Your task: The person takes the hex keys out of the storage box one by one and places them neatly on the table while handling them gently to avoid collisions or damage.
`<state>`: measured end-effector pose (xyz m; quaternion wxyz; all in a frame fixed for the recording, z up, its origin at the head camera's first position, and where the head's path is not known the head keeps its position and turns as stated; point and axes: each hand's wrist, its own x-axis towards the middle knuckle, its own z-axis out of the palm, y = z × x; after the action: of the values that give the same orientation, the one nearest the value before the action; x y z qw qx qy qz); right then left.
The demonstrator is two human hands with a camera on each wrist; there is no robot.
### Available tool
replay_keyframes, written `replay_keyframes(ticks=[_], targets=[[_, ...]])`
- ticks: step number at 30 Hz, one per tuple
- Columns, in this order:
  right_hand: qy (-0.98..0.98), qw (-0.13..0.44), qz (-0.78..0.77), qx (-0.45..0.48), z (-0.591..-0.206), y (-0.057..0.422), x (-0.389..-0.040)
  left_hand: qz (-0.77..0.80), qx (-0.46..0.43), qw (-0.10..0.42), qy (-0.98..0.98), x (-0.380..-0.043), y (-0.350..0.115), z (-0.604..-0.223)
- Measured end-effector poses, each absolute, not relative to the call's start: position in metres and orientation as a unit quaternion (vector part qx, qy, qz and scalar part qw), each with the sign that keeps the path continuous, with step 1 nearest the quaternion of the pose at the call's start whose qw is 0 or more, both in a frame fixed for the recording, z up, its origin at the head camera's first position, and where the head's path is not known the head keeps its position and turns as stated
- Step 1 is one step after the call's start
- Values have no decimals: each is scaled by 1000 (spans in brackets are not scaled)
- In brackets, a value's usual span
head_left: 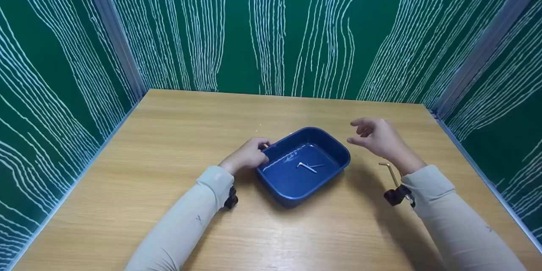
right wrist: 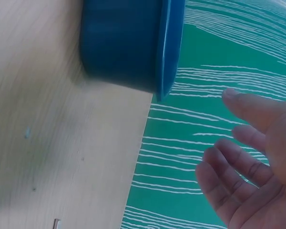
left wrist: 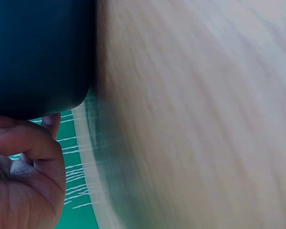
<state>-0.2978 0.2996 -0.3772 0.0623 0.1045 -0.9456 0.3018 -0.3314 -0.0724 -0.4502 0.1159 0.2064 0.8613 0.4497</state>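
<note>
A blue plastic basin (head_left: 281, 178) sits at an angle on the table, its outer side (right wrist: 121, 43) seen from the right wrist. My left hand (head_left: 249, 153) grips the basin's left rim. In the left wrist view, that hand's curled fingers (left wrist: 33, 140) are right at the basin's end. Inside the basin lie a silver L-shaped hex key (head_left: 308, 167) and a thinner metal piece (head_left: 317, 165) beside it. My right hand (head_left: 374, 135) hovers just right of the basin, fingers loosely bent, holding nothing. Below it on the table is a larger L-shaped hex key (head_left: 390, 171), partly hidden by the wrist camera.
The wooden table (head_left: 169, 135) is bounded by green walls (head_left: 237, 29) with white wavy lines at the back and sides. Tiny pale specks (head_left: 259, 127) lie behind the left hand. Dark cameras are strapped to both wrists.
</note>
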Motion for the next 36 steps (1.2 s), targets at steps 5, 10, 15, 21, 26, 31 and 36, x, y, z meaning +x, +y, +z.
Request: replay_keyframes(ticks=[5,10,15,21,26,31,36], targets=[[-942,65,306,119,-377,292,-299,444,206,112,865,-332,-72,-451],[-938,63,311,137,-378,284,-298,441,203,116,866,-332,-72,-450],[-935,58,318,148,-379,278,-298,442,195,123,867,-330,-73,-449],[-929,62,319,176,-380,272,-299,443,193,125,867,-330,-73,-449],[-924,64,321,197,-383,267,-300,452,201,122,860,-331,-73,-451],[-924,51,315,210,-385,262,-302,453,203,120,860,-331,-73,-450],[-922,35,311,227,-388,256,-302,452,202,119,861,-330,-73,-449]])
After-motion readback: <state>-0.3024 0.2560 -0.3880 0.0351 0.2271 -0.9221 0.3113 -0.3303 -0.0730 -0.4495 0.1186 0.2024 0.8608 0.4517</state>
